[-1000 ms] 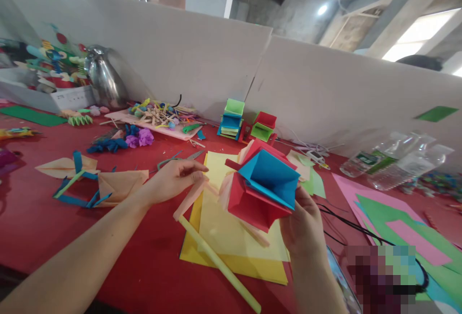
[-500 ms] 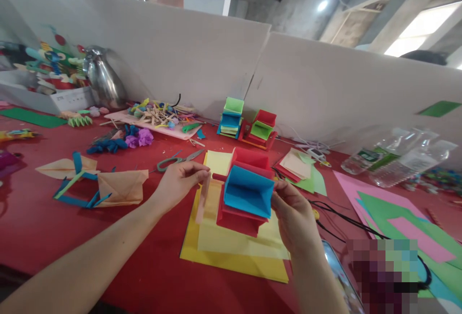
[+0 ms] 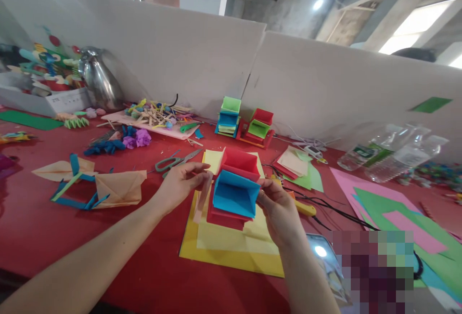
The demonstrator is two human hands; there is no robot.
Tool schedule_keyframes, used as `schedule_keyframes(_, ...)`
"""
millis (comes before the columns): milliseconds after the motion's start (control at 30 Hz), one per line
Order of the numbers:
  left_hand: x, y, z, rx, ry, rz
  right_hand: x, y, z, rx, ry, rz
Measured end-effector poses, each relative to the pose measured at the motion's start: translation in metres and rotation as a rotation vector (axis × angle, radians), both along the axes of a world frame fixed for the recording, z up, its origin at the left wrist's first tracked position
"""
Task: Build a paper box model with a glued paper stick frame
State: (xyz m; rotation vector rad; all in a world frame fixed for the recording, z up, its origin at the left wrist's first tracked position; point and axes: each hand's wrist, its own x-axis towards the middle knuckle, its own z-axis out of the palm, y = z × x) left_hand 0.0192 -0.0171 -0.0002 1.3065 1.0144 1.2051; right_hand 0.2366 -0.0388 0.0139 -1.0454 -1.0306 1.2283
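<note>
My right hand (image 3: 277,208) pinches the right side of a folded paper stack of open boxes, with a blue box (image 3: 234,194) in front and red ones (image 3: 238,162) above and below it. Between the thumb and fingers of my left hand (image 3: 189,179) hangs a narrow pale strip (image 3: 203,198), just left of the paper boxes. Its material is hard to tell. Under both hands lie pale yellow paper (image 3: 220,237) and a deeper yellow sheet (image 3: 231,262).
Scissors (image 3: 176,160) lie behind my left hand. A yellow-handled tool (image 3: 305,208) with black cords and a phone (image 3: 327,261) are at the right. Two similar paper stacks (image 3: 228,120) (image 3: 260,124) stand by the white partition. Plastic bottles (image 3: 404,157) lie far right.
My right hand has brought the paper boxes a little left, nearer the strip. More of the yellow-handled tool and the phone shows now. My left hand has barely moved.
</note>
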Motion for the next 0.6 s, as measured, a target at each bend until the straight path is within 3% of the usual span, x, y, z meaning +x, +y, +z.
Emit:
schedule_keyframes(433,0.0034,-0.0005,-0.0054,-0.099,-0.093,0.057,-0.0011,-0.0002,-0.0048,-0.006,0.042,0.002)
schedule_keyframes(600,0.0028,-0.0002,-0.0038,-0.04,-0.048,0.078,0.0004,-0.0008,-0.0035,-0.031,0.068,-0.004)
